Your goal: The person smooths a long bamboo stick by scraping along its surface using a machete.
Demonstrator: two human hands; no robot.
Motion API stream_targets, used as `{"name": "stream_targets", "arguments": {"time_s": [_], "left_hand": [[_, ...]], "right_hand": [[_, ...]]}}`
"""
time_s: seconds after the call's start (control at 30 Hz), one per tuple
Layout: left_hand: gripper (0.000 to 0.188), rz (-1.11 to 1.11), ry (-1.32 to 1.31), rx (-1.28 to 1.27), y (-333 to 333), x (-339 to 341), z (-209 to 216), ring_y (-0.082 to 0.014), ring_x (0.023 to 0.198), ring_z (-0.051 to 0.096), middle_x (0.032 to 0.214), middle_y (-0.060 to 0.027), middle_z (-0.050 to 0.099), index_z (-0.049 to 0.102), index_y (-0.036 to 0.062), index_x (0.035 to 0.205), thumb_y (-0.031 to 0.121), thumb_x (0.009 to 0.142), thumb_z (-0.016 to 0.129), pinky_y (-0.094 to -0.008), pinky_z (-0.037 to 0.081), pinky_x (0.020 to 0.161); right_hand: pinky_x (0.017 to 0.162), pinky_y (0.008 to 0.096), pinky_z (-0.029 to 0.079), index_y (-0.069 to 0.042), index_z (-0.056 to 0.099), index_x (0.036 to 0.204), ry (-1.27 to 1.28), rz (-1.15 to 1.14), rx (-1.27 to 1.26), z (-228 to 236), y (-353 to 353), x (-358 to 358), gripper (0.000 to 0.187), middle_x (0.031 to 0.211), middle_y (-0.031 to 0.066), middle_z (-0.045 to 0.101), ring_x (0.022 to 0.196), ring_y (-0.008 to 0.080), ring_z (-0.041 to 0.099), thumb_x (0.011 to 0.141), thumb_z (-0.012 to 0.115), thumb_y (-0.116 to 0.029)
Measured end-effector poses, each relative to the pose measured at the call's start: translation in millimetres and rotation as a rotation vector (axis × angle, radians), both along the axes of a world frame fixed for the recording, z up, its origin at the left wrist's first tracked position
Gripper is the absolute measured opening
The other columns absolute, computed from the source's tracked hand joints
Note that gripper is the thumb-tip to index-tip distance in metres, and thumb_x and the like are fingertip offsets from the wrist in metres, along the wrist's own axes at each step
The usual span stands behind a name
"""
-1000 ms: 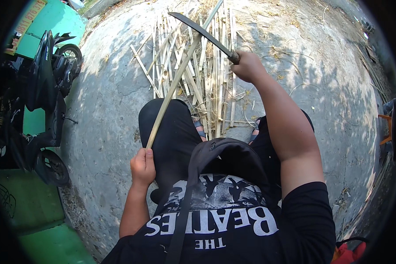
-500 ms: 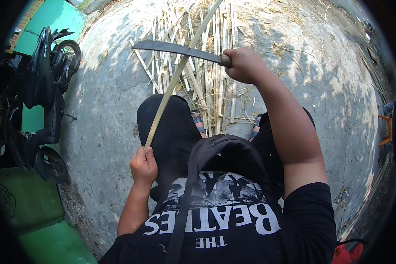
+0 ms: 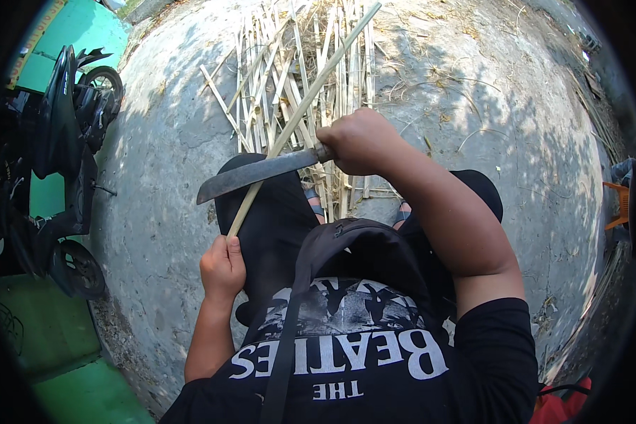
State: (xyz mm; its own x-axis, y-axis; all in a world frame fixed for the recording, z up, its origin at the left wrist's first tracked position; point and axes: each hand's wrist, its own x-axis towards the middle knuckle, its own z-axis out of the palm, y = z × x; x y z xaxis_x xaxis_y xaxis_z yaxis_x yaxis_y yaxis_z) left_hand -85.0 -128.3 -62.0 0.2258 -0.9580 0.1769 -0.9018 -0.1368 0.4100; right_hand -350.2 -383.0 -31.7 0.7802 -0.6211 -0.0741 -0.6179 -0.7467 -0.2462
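Pale strip [image 3: 304,106] slants toward far right; left hand [image 3: 223,268] has fingers clamped on its near end, right hand [image 3: 360,143] has fingers round a machete [image 3: 261,172] crossing it.

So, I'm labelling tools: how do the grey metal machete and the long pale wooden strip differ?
The grey metal machete is broad-bladed; the long pale wooden strip is narrow. The right hand grips the machete; the left hand, the strip. Both are held near one end.

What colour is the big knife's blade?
The blade is dull grey, with some darker patches; it shows best in the head view.
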Motion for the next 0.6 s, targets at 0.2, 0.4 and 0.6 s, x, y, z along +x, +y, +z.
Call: {"name": "stream_targets", "arguments": {"time_s": [0.2,0.4,0.6], "left_hand": [[0.033,-0.009,0.078,-0.073,-3,10,-3,-0.0446,0.06,0.059,0.065,-0.0214,0.057,0.055,0.0025,0.078,0.022,0.105,0.054,-0.0499,0.044,0.054],[0.036,-0.034,0.085,0.083,-7,13,14,-0.0449,0.062,0.059,0.066,-0.0225,0.058,0.054,0.0009,0.078,0.024,0.105,0.054,-0.0495,0.043,0.056],[0.038,-0.011,0.169,0.084,-4,15,12,-0.0438,0.059,0.056,0.065,-0.0218,0.056,0.051,-0.0002,0.077,0.025,0.106,0.053,-0.0473,0.041,0.054]], "right_hand": [[0.08,0.0487,0.055,-0.01,0.07,0.097,-0.283,-0.481,0.162,-22,-67,-48,0.019,0.089,0.0174,0.072,0.088,0.0386,0.069,0.081,0.064,-0.017],[0.083,0.0474,0.055,-0.008,0.071,0.104,-0.406,-0.719,0.235,-27,-80,-77,0.025,0.097,0.0188,0.073,0.092,0.0378,0.07,0.082,0.064,-0.017],[0.08,0.0512,0.055,-0.009,0.067,0.097,-0.187,-0.244,0.09,-23,-22,-5,0.019,0.087,0.0169,0.07,0.089,0.0389,0.069,0.08,0.067,-0.015]]}}
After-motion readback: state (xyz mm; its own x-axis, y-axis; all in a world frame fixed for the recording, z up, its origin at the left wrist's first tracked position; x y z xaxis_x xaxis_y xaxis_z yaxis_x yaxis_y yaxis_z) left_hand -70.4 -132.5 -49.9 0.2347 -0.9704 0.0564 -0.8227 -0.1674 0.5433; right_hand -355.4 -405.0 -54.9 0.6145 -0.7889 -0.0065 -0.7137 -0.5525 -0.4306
